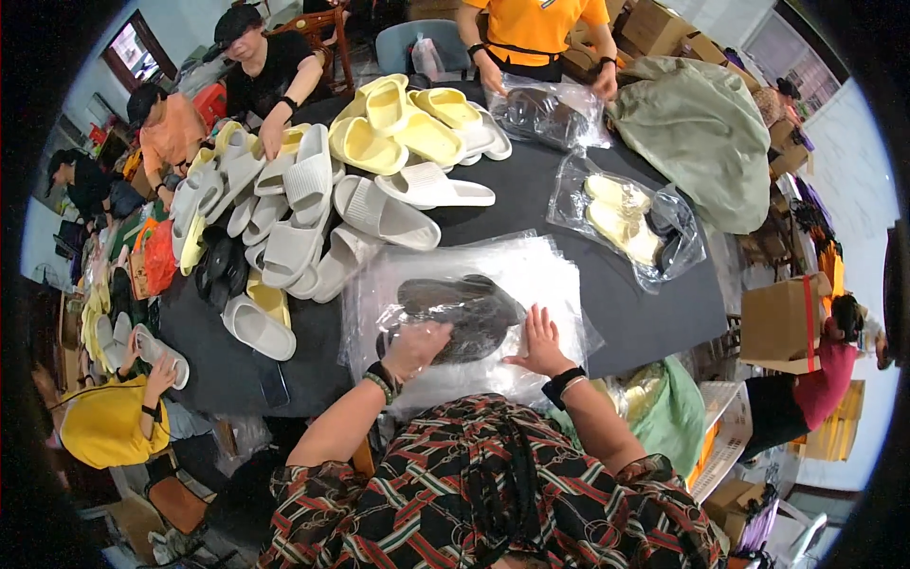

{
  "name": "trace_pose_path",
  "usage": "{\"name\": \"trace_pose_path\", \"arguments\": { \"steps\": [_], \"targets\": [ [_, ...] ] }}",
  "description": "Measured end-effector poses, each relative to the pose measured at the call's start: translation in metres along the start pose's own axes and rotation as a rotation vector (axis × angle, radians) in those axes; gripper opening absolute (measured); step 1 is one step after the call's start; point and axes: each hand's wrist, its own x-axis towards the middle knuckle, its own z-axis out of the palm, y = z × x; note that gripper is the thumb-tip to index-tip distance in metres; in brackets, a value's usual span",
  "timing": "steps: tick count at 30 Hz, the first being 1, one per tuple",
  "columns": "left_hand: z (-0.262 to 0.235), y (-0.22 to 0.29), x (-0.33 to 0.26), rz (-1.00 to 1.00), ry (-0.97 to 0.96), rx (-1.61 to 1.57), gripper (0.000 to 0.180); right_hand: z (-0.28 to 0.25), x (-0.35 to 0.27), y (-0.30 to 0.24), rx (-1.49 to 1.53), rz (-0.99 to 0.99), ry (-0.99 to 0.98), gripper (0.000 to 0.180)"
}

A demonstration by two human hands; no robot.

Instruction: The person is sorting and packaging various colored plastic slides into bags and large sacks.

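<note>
A pair of black slippers [460, 303] lies on a stack of clear plastic bags [555, 284] in front of me, with a sheet of clear film over it. My left hand [415, 349] rests across the lower slipper, its fingers toward the right. Its outline is hazy, and whether the fingers grip the slipper cannot be made out. Beside the slippers, my right hand [540, 343] lies flat on the plastic with its fingers spread, holding nothing.
Grey slippers [294, 223] and yellow slippers [374, 147] are heaped at the left. A bagged yellow pair [621, 218] lies at the right, near a grey-green sack [697, 133]. Across the black table [654, 327], a person in orange handles bagged dark slippers [545, 114]. A phone [272, 381] lies near the edge.
</note>
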Motion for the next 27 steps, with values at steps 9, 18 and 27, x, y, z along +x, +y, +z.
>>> {"name": "trace_pose_path", "arguments": {
  "steps": [9, 18, 27],
  "targets": [
    [-0.023, 0.014, 0.008, 0.039, 0.135, 0.049, 0.054, -0.007, 0.001, -0.008, -0.027, 0.038, -0.074, 0.135],
    [-0.019, -0.011, 0.038, 0.056, -0.115, 0.230, 0.065, -0.007, 0.007, -0.002, -0.031, 0.051, -0.140, 0.136],
    [0.020, -0.003, 0.052, -0.108, -0.023, 0.325, 0.039, 0.000, 0.006, -0.001, -0.031, 0.060, -0.083, 0.137]
  ]
}}
